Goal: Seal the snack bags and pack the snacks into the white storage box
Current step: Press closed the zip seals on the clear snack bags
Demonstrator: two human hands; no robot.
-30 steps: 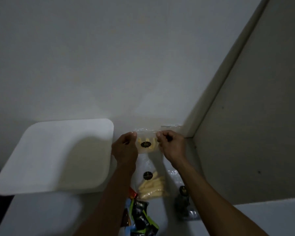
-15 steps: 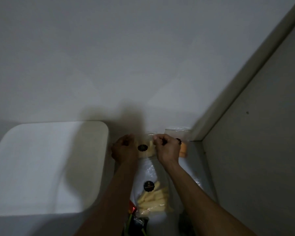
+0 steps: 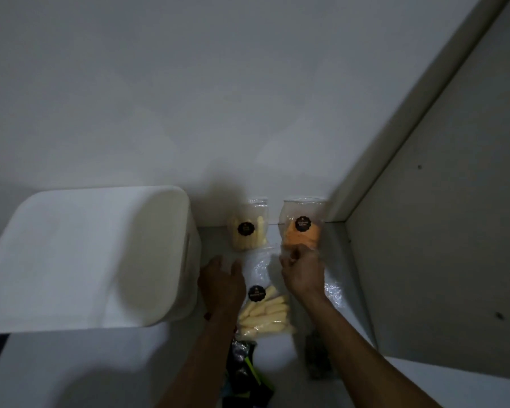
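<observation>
The white storage box (image 3: 86,254) stands at the left with its lid on. A small clear bag of pale yellow sticks (image 3: 249,228) stands upright against the wall, with no hand on it. Beside it, in the corner, stands a clear bag of orange snacks (image 3: 302,228). My right hand (image 3: 302,272) is curled shut at this bag's lower edge and seems to pinch its plastic. My left hand (image 3: 221,284) hovers open, fingers apart, between the box and a larger bag of pale sticks (image 3: 262,310) lying flat on the table.
Dark snack packets (image 3: 245,375) lie near my left forearm, and another dark packet (image 3: 317,360) lies under my right forearm. Crumpled clear plastic (image 3: 333,290) sits right of my right wrist. A wall runs behind and a side panel (image 3: 424,231) closes the right.
Both hands have let go of the small bag of yellow sticks, which now stands against the wall. My right hand moved right to the orange bag and my left hand opened and dropped lower.
</observation>
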